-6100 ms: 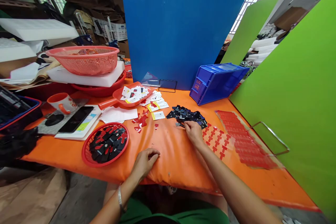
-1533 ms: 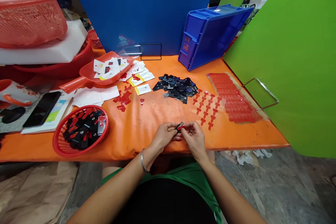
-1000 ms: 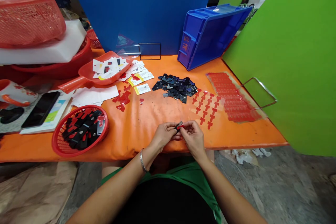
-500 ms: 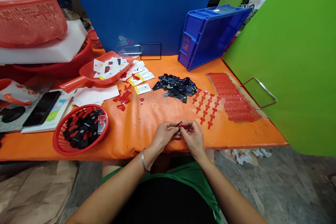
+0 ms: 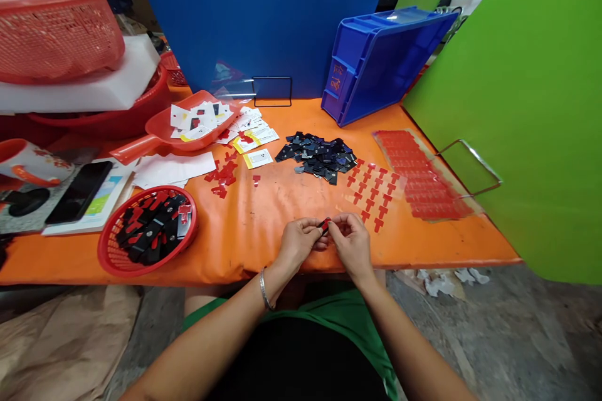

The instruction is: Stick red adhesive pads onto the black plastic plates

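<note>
Black piece (image 5: 324, 225), one, clamped in the grip of left hand (image 5: 297, 243) and right hand (image 5: 352, 243)

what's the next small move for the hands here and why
Probably smooth the red bit down on the small black piece with the right hand: its fingertips are already at the red, while the left hand steadies the piece. A piece in the red basket shows a red T against its face, though fingers hide how this one sits.
</note>
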Motion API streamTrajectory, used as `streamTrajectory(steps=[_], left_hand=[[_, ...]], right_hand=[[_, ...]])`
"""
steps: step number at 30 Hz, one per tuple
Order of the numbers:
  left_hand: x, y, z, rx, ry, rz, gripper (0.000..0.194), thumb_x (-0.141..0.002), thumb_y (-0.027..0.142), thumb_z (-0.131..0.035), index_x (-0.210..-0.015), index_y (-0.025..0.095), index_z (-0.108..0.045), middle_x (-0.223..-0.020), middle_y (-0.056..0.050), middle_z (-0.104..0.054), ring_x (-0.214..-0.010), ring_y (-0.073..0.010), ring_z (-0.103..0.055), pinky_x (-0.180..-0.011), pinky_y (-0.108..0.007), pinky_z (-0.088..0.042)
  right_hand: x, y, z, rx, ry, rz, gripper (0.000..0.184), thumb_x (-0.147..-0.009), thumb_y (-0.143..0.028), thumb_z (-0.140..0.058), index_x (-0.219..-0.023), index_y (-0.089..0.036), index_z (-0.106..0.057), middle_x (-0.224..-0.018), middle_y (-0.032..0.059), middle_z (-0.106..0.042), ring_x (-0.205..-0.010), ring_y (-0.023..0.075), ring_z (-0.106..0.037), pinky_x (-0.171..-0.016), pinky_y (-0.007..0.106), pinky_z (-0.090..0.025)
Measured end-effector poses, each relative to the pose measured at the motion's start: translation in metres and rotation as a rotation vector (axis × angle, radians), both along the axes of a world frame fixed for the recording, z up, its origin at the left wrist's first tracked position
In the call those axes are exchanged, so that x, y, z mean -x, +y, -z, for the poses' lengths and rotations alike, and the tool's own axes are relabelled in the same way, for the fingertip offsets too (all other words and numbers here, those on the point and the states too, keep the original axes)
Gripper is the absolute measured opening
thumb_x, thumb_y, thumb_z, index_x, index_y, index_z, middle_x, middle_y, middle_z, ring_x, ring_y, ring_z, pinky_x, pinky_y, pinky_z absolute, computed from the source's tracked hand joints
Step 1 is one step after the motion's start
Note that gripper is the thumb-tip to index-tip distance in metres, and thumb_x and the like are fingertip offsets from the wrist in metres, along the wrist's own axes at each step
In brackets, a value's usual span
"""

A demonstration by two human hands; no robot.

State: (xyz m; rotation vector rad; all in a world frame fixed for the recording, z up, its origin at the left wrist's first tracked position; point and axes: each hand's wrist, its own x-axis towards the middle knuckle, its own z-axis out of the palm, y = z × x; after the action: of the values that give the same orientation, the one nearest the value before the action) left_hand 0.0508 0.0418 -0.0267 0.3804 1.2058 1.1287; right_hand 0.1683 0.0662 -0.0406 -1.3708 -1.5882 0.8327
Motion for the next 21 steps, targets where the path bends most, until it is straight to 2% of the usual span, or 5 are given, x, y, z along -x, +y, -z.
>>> streamTrajectory(steps=[11, 21], left_hand=[[-0.0002, -0.0005, 0.0004, 0.001, -0.004, 0.000, 0.006, -0.074, 0.009, -0.065, -0.079, 0.008, -0.061, -0.060, -0.006, -0.067, -0.052, -0.0124, -0.064, -0.054, -0.022, -0.054], [0.0003, -0.0010, -0.0013, -0.017, -0.051, -0.029, 0.009, -0.071, 0.010, -0.066, -0.078, 0.007, -0.061, -0.061, -0.005, -0.066, -0.051, -0.0107, -0.062, -0.057, -0.022, -0.053]], right_hand=[[0.0011, 0.0068, 0.0021, 0.280, 0.153, 0.029, 0.013, -0.067, -0.029, -0.062, -0.069, -0.019, -0.055, -0.064, 0.0005, -0.059, -0.052, 0.0136, -0.055, -0.050, 0.026, -0.047], [0.0047, 0.0103, -0.0034, 0.389, 0.288, 0.041, 0.021, -0.062, -0.033, -0.069, -0.064, -0.020, -0.053, -0.053, -0.0015, -0.059, -0.047, 0.0143, -0.057, -0.043, 0.025, -0.045]])
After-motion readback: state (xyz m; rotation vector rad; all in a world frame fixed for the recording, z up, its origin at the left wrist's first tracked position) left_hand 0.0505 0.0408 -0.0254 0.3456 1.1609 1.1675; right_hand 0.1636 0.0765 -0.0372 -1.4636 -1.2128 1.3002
